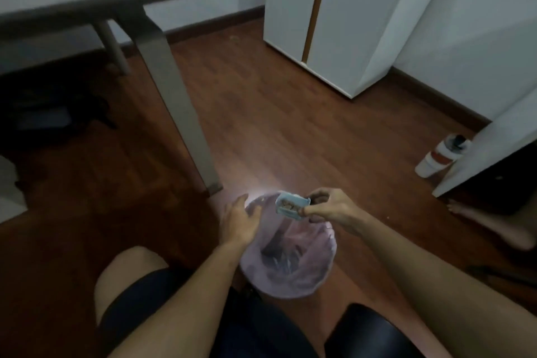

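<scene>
A small bin lined with a pale pink plastic bag point(290, 264) stands on the wooden floor between my knees. My right hand point(325, 206) pinches a small light-blue tray point(290, 206) filled with brownish bits, holding it tilted over the far rim of the bin. My left hand point(241, 221) hovers at the bin's left rim with relaxed fingers, touching or nearly touching the bag's edge; it holds nothing I can make out.
A grey table point(139, 0) with slanted legs point(180, 125) stands at the left. White cabinets point(343, 23) stand at the back right. A white bottle point(441, 154) lies on the floor at the right, near another person's bare foot point(494, 227).
</scene>
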Demonstrator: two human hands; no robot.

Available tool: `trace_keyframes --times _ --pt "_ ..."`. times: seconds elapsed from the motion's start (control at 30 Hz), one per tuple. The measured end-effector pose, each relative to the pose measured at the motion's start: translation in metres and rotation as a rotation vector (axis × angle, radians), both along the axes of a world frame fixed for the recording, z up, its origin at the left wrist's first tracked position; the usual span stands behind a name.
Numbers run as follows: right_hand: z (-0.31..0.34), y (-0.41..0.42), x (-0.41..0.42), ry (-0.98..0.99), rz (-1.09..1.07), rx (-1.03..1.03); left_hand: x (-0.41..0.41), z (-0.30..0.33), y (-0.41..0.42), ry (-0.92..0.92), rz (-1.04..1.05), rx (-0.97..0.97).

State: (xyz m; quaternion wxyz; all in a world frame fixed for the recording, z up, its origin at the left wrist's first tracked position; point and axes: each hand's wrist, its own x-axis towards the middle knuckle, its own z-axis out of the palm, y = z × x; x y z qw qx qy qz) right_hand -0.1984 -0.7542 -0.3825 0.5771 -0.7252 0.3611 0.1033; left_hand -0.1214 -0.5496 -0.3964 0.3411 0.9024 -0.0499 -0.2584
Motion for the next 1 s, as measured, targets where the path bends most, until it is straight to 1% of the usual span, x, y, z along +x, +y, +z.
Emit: trace_keyframes --times 0.1,0.23,0.4,0.5,0.57,0.77,1.0 --pt "-0.041 0.005 -0.007 0.081 0.076 -0.008 -0.007 -0.041 0.009 0.074 0.009 0.074" --pt "-0.083 0.014 -0.013 0.166 0.187 -0.102 -0.004 -0.068 0.011 0.136 0.046 0.124" --pt "-0.120 0.026 -0.017 0.251 0.307 -0.271 -0.008 -0.075 0.010 0.117 0.068 0.113" --pt "-0.131 0.032 -0.014 0.297 0.391 -0.404 -0.014 -0.074 0.011 0.052 0.103 0.110" --pt "-0.135 0.034 -0.010 0.326 0.424 -0.453 -0.014 -0.072 0.010 0.025 0.121 0.119" --pt "-0.151 0.033 -0.001 0.357 0.506 -0.501 -0.011 -0.080 0.008 0.034 0.159 0.162" --pt "-0.172 0.041 0.005 0.336 0.559 -0.510 -0.010 -0.080 0.009 0.065 0.172 0.140"
